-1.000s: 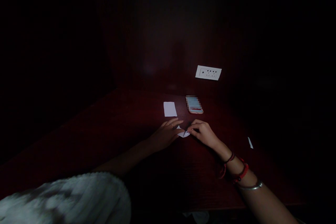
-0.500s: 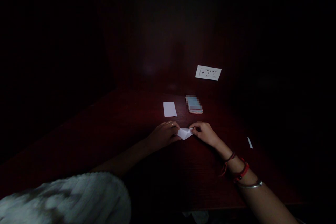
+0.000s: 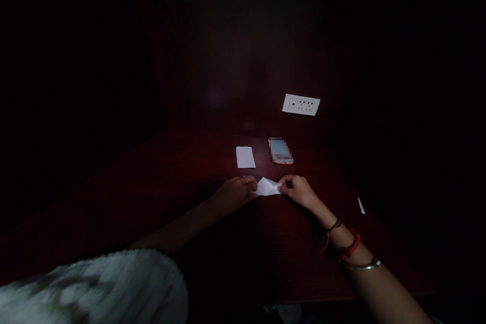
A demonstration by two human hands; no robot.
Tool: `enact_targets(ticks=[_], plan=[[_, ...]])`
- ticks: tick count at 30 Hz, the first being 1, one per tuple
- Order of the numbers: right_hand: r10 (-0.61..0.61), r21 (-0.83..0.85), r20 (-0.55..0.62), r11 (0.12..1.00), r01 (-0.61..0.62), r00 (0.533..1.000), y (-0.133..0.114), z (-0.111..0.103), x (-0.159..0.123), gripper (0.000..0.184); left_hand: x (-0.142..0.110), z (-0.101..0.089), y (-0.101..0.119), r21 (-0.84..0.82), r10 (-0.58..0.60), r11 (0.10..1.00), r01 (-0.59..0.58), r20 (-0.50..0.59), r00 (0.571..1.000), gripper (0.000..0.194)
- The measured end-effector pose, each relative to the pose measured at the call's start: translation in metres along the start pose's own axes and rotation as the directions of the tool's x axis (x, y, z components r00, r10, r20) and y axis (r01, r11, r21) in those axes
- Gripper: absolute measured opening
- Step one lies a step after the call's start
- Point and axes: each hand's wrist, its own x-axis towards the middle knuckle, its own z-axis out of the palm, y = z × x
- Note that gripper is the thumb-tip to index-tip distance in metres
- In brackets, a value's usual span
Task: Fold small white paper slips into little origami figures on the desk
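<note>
A small white folded paper (image 3: 266, 187) is stretched between my two hands, just over the dark red table. My left hand (image 3: 237, 193) pinches its left end; a ring shows on one finger. At the right end, the thumb and fingers of my right hand (image 3: 298, 190) are closed on the paper. Creases run across its middle, and a pointed part stands toward the far side. Its two ends are hidden under my fingertips.
Beyond my hands lie a white sheet of paper (image 3: 245, 157) and a phone (image 3: 281, 151) with a blurred screen. A thin white paper strip (image 3: 361, 206) rests to the right. A socket panel (image 3: 301, 104) is on the back wall. The surroundings are very dark.
The folded paper's point faced toward me before and now a peak shows on the far side. My hands have moved slightly apart, both still pinching it.
</note>
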Motion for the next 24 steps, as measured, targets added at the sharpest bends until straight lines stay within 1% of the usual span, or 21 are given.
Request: enact_targets(ticks=[2, 4, 5, 7, 9, 12, 15, 17, 20, 24], plan=[[-0.094, 0.018, -0.018, 0.995, 0.095, 0.995, -0.0016, -0.0001, -0.0004, 0.02, -0.0001, 0.0002, 0.0002, -0.023, -0.01, 1.0, 0.009, -0.011, 1.0, 0.01], [-0.185, 0.028, -0.013, 0.982, 0.186, 0.983, -0.0033, 0.0001, -0.0004, 0.021, 0.0001, -0.0001, 0.0004, -0.048, -0.029, 0.998, 0.028, -0.021, 0.999, 0.014], [-0.213, 0.034, -0.002, 0.976, 0.213, 0.977, -0.0039, 0.0003, -0.0003, 0.019, 0.0003, -0.0004, 0.0003, -0.065, -0.042, 0.997, 0.04, -0.026, 0.999, 0.016], [-0.231, 0.054, 0.017, 0.972, 0.23, 0.973, -0.0048, 0.0004, 0.0001, 0.017, 0.0009, -0.0008, -0.0004, -0.099, -0.063, 0.993, 0.06, -0.028, 0.998, 0.016], [-0.205, 0.071, 0.007, 0.976, 0.204, 0.979, -0.0049, 0.0002, 0.0006, 0.018, 0.0015, -0.0005, -0.0014, -0.132, -0.076, 0.989, 0.071, -0.038, 0.996, 0.015], [-0.081, 0.066, -0.04, 0.994, 0.083, 0.996, -0.0036, -0.0004, 0.0013, 0.023, 0.0026, 0.002, -0.003, -0.178, -0.09, 0.981, 0.077, -0.069, 0.994, 0.017], [0.067, 0.038, -0.08, 0.997, -0.064, 0.995, -0.0005, -0.0001, 0.0019, 0.023, 0.0033, 0.006, -0.004, -0.217, -0.132, 0.97, 0.106, -0.106, 0.986, 0.03], [0.132, 0.022, -0.08, 0.991, -0.131, 0.988, 0.0018, 0.0006, 0.0021, 0.02, 0.0033, 0.0078, -0.004, -0.23, -0.16, 0.965, 0.128, -0.125, 0.979, 0.038], [0.176, 0.004, -0.052, 0.984, -0.176, 0.983, 0.0036, 0.0014, 0.0022, 0.019, 0.0022, 0.007, -0.0028, -0.191, -0.164, 0.972, 0.14, -0.116, 0.98, 0.04], [0.152, 0.019, -0.017, 0.988, -0.152, 0.988, 0.0028, 0.0016, 0.0019, 0.024, 0.0003, 0.0031, -0.0007, -0.068, -0.145, 0.988, 0.14, -0.066, 0.987, 0.029]])
